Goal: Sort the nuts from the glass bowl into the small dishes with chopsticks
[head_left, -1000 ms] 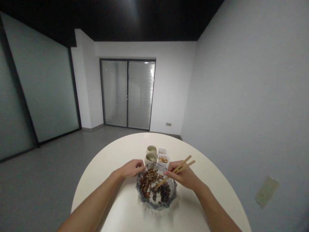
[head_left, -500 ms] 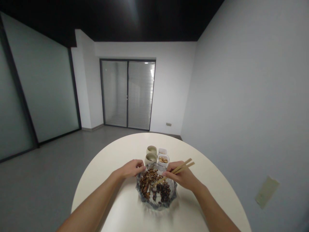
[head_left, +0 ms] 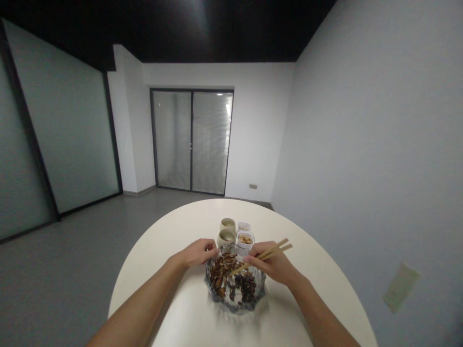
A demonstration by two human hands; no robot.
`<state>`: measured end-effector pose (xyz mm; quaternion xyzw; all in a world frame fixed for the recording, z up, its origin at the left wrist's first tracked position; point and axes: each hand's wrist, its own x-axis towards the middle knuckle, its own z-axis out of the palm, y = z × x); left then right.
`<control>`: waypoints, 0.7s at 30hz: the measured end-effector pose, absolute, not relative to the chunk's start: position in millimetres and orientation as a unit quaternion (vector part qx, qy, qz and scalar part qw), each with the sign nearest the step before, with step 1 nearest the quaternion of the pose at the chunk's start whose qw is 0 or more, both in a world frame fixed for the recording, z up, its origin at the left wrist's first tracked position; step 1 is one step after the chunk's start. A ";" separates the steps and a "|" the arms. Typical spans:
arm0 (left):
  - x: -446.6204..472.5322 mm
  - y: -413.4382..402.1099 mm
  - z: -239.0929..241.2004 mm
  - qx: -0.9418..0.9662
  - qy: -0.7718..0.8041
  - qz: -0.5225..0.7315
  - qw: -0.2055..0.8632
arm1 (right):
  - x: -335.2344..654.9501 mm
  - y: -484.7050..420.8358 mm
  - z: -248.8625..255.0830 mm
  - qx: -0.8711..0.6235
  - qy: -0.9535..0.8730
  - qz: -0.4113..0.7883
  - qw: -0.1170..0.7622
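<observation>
A clear glass bowl with a wavy rim [head_left: 237,308] stands on the table in front of me. Long brown seeds [head_left: 220,274] lie in its left and back part, and darker, nearly black seeds [head_left: 248,287] in its right part. My left hand [head_left: 200,251] has its fingers curled, with thumb and fingertips at the bowl's left rim. A pair of light wooden chopsticks [head_left: 269,254] is in my right hand [head_left: 271,261], which is closed around them over the bowl's right edge. Their tips reach down among the seeds near the middle; whether they pinch a seed is too small to tell.
Behind the bowl stand two beige cups [head_left: 226,236], one behind the other. Right of them are a white tub [head_left: 245,247] with pale brown nuts and another white tub [head_left: 244,225] farther back. The round cream table [head_left: 170,226] has a wall [head_left: 343,168] on its right.
The view has shifted very slightly. Both hands, the chopsticks and the bowl keep nearly the same places.
</observation>
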<state>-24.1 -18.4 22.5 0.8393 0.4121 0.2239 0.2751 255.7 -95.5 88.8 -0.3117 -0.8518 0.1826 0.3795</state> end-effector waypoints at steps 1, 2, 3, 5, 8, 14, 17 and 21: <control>-24.3 -18.0 22.1 0.839 0.412 0.224 0.276 | 256.4 -95.9 90.0 -0.311 -0.849 0.182 0.386; -24.5 -17.5 21.6 0.839 0.411 0.225 0.276 | 257.3 -96.2 91.6 -0.312 -0.845 0.182 0.394; -24.8 -17.0 21.1 0.839 0.409 0.225 0.278 | 258.3 -96.5 93.4 -0.314 -0.841 0.181 0.401; -25.5 -15.9 19.9 0.840 0.407 0.225 0.280 | 260.2 -96.2 97.5 -0.323 -0.830 0.174 0.421; -26.6 -14.6 18.7 0.839 0.410 0.225 0.279 | 262.3 -91.2 103.8 -0.352 -0.801 0.147 0.461; -27.8 -16.4 22.1 0.840 0.406 0.222 0.283 | 258.1 -61.7 111.0 -0.397 -0.748 0.077 0.526; -27.9 -18.1 24.6 0.840 0.410 0.225 0.275 | 250.4 -44.3 110.9 -0.406 -0.740 0.049 0.534; -28.0 -18.9 26.4 0.840 0.414 0.224 0.271 | 239.0 -24.7 106.1 -0.409 -0.744 0.020 0.528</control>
